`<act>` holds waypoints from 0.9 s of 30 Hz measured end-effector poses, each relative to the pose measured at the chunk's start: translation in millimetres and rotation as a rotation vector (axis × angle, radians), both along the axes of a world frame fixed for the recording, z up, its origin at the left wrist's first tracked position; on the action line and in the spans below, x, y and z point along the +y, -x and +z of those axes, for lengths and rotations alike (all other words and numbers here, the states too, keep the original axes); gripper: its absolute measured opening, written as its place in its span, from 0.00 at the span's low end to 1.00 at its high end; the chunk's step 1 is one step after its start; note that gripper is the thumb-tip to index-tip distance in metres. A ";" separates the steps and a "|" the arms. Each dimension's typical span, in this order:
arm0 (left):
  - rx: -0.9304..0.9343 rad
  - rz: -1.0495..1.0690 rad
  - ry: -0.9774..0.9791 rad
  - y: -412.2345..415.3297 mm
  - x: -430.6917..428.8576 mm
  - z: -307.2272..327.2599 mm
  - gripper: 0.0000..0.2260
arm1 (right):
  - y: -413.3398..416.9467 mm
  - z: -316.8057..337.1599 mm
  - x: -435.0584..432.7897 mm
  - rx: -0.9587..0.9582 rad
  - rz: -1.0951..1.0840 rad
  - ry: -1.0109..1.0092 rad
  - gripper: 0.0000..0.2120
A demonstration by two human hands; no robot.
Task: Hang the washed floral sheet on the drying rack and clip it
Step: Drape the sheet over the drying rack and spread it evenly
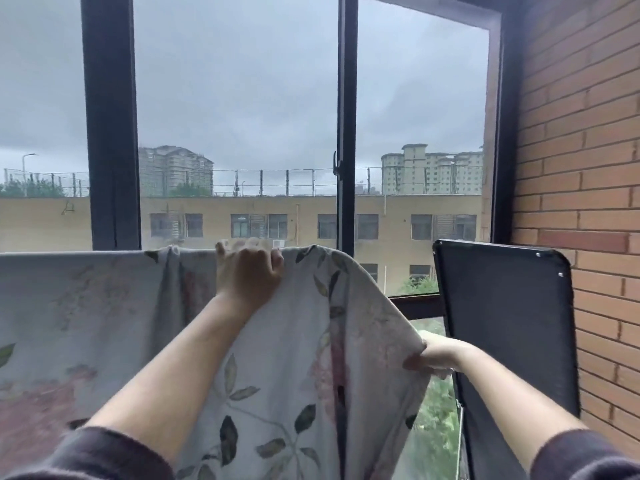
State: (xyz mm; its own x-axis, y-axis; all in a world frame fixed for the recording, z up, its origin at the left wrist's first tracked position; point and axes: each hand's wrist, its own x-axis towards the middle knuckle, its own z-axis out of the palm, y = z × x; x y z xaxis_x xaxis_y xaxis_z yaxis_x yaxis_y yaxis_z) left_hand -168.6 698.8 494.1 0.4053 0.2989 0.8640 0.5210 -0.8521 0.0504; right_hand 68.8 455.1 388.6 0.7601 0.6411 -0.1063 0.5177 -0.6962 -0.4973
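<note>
The floral sheet (104, 306), pale grey with pink flowers and dark leaves, hangs across the lower half of the view, draped over a bar that it hides. My left hand (247, 273) grips the sheet's top fold at the middle, fingers curled over the edge. My right hand (434, 355) pinches the sheet's right side edge lower down, pulling it outward. No clip shows in either hand.
A black panel (502, 323) leans against the brick wall (581, 168) at the right, close to my right hand. Black window frames (346, 133) stand behind the sheet, with buildings and trees outside.
</note>
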 end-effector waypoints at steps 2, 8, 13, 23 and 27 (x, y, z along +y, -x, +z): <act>0.031 -0.044 -0.015 -19.8 -19.1 0.8 0.13 | -10.1 -14.2 -7.3 0.066 -0.129 -0.013 0.34; 0.039 -0.071 -0.028 -49.4 -42.5 1.2 0.14 | -21.0 -24.6 -25.8 0.574 -0.341 -0.610 0.10; -0.025 -0.084 -0.059 -45.6 -33.8 0.1 0.13 | -49.0 14.0 -59.2 0.463 -0.523 -1.111 0.09; 0.042 -0.286 -0.131 -53.8 -40.0 4.0 0.09 | -46.2 70.9 -83.3 -0.245 -0.711 -0.308 0.06; 0.208 -0.300 -0.187 -58.8 -46.4 12.3 0.15 | -48.1 97.5 -92.7 0.504 -0.592 -0.886 0.11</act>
